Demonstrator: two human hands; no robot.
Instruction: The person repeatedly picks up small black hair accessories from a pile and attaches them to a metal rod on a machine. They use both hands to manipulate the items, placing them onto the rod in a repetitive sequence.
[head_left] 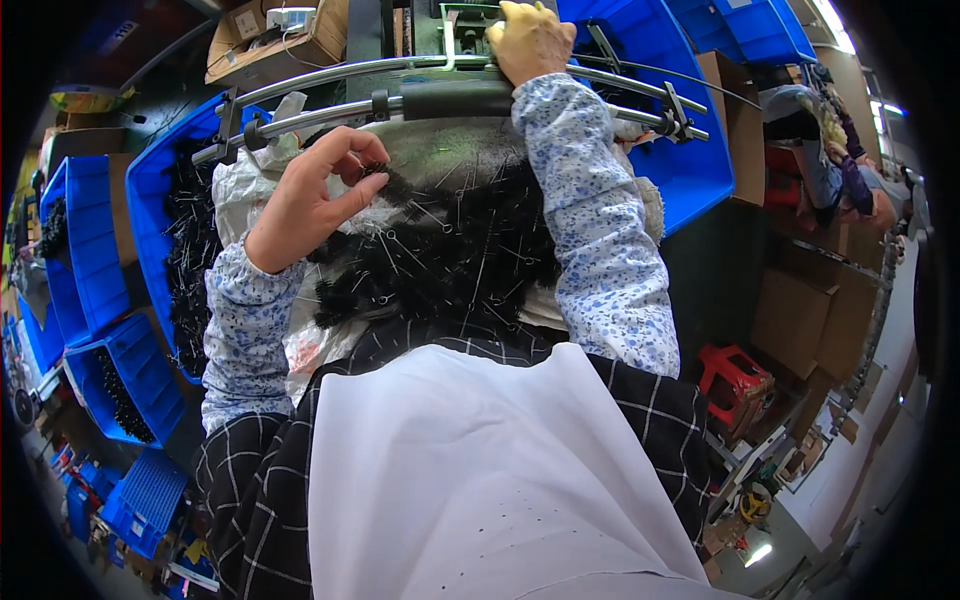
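My bare left hand (308,195) is above the left side of the pile, its thumb and forefinger curled together on a small black bristle brush (397,184). Part of that brush is hidden by the fingers. A heap of black twisted-wire brushes (450,255) with thin metal stems and loop ends lies on my lap and on the greyish cloth (435,150). In a pale yellow glove, my right hand (532,42) reaches past the metal bars to the green machine part (465,40). Its fingers are bent over the machine's edge; what they grip is hidden.
Two metal rails (350,72) with a black sleeve (455,100) cross in front of me. A blue bin (150,215) of black brushes stands left, another blue bin (690,170) right. Further right are a red stool (733,385), cardboard boxes (790,320) and another person (825,150).
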